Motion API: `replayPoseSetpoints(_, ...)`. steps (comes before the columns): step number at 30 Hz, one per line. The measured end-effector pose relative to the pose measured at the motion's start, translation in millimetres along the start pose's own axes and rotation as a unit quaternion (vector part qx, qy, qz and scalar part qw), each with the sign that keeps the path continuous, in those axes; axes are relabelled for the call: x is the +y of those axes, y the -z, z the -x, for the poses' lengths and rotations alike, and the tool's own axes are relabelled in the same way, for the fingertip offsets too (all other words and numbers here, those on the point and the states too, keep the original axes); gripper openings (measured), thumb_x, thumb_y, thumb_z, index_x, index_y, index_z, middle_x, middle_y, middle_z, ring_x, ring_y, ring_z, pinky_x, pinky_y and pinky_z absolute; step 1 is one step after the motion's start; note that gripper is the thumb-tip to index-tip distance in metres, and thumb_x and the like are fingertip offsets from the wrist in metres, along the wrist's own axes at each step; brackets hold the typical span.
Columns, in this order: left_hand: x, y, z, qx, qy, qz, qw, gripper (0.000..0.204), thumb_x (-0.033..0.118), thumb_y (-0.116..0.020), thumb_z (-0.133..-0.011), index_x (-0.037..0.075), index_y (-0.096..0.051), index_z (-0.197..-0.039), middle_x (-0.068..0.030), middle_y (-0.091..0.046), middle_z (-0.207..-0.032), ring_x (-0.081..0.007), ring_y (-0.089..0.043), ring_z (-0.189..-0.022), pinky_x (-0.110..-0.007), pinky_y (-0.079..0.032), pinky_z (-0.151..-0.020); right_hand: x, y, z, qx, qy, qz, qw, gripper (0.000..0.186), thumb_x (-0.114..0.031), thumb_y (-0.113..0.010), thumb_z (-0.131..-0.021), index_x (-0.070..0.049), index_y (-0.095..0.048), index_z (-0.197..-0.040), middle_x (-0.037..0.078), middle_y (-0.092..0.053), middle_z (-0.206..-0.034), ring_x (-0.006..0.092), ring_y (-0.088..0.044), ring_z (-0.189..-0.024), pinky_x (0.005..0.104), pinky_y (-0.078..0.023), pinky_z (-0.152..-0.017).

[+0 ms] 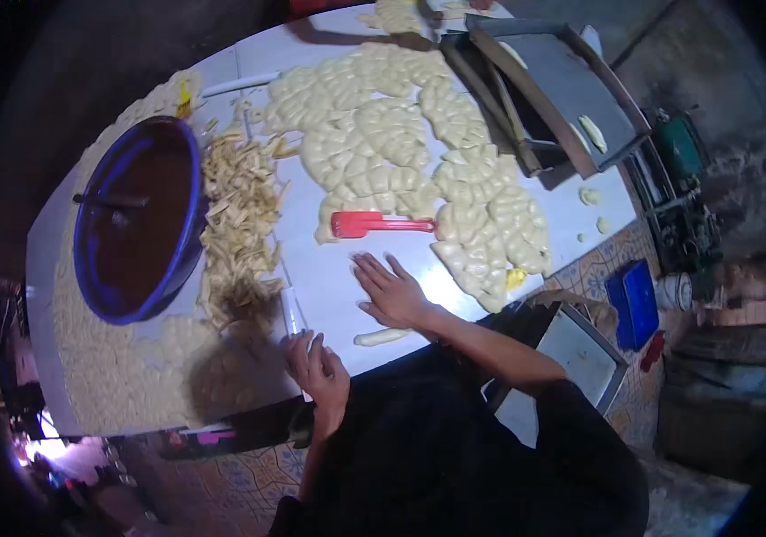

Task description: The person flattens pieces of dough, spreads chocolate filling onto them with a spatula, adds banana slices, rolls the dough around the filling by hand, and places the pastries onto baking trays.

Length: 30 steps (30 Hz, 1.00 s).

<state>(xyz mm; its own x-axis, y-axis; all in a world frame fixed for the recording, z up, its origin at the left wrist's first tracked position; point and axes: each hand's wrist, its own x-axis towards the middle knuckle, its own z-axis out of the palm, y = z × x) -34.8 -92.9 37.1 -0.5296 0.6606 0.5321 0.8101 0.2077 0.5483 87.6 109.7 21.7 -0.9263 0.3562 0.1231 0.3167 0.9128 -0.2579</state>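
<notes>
My right hand (392,294) lies flat on the white tabletop (329,273) with fingers spread, holding nothing. A rolled strip of pale dough (381,337) lies just below it, near the table's front edge. A red flat-bladed tool with a handle (370,224), like a scraper, rests beyond that hand, touching the dough. My left hand (319,369) has its fingers curled over a slim white rod (293,311) at the table edge. Pale dough pieces (374,134) cover the middle of the table, pressed close together.
A blue basin of brown liquid (137,224), with a handle in it, stands at the left. Beside it lies a heap of pale cut strips (242,201). More dough pieces (132,371) line the left edge. Metal trays (571,89) sit at the far right; a blue crate (632,304) is below.
</notes>
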Motion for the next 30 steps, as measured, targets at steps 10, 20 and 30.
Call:
replayPoseSetpoints(10, 12.5, 23.8, 3.2, -0.042, 0.037, 0.067, 0.996, 0.025, -0.003, -0.067, -0.076, -0.001, -0.069, -0.1, -0.0171, -0.066, -0.102, -0.0369, -0.063, -0.102, -0.049, -0.051, -0.092, 20.3, 13.5, -43.2, -0.087, 0.013, 0.013, 0.996, 0.066, -0.045, -0.046, -0.101, -0.009, -0.036, -0.155, 0.011, -0.029, -0.165, 0.0279, -0.025, -0.153, 0.0522, -0.019, -0.124)
replayPoseSetpoints(20, 4.2, 9.2, 13.3, -0.09, 0.029, 0.089, 0.991, 0.021, -0.001, -0.067, -0.076, -0.002, -0.066, -0.098, -0.017, -0.066, -0.1, -0.0368, -0.062, -0.097, -0.047, -0.052, -0.088, 22.8, 0.8, -34.1, -0.041, -0.005, 0.025, 0.999, 0.057, -0.042, -0.045, -0.102, -0.018, -0.041, -0.154, 0.008, -0.033, -0.163, 0.028, -0.027, -0.152, 0.0515, -0.021, -0.124)
replayPoseSetpoints(30, 17.1, -6.0, -5.8, -0.172, -0.003, 0.101, 0.98, 0.056, 0.011, -0.08, -0.073, 0.001, -0.059, -0.125, -0.0172, -0.06, -0.124, -0.0384, -0.053, -0.12, -0.05, -0.041, -0.104, 38.9, 18.1, -3.8, -0.058, -0.023, -0.018, 0.998, 0.052, -0.045, -0.037, -0.105, -0.028, -0.041, -0.154, 0.009, -0.023, -0.167, 0.0289, -0.02, -0.155, 0.0575, -0.014, -0.124)
